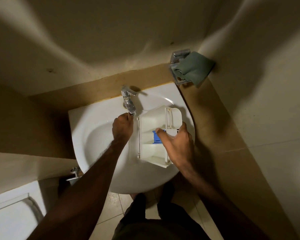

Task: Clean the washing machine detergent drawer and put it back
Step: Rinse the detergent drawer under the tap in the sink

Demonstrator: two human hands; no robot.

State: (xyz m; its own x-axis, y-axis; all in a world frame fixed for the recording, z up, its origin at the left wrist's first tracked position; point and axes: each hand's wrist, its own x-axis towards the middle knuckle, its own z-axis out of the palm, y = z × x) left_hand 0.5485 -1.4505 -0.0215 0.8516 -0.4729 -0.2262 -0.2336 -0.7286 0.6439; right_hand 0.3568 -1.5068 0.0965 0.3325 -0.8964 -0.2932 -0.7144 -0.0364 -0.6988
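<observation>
Head view, looking straight down. White ceramic corner washbasin (93, 144) fills centre frame, set against a tan tiled wall band; biggest item, so the drawer is parked over it, presumably so rinse water drains into the bowl.

White plastic detergent drawer with three compartments (154, 135) sits right of centre, laid across the right side of the basin, open side up, likely so water can run into the compartments. Long axis can't be called for sure from this angle; the piece spans about as far up-down in frame as left-right. Rounded white end (175, 116) is at upper right, flat railed edge faces left toward the tap. Blue plastic insert (157, 137) sits in the middle compartment.

Right hand (177, 146) at centre right steadies the drawer: thumb lies over the blue insert, fingers (184, 126) curl round the right-hand rim, gripping it. Reads as a brace so the drawer doesn't slide into the bowl.

Left hand (122, 126) just left of the drawer, curled into a loose fist right under the spout of the chrome single-lever tap (128, 101), touching the tip; whether it pinches something there I cannot tell. Probably wetting or starting the flow.

Grey-green folded cloth (194, 68) hangs on a chrome wall bracket (177, 57), upper right. Rinse step looks barely begun.
</observation>
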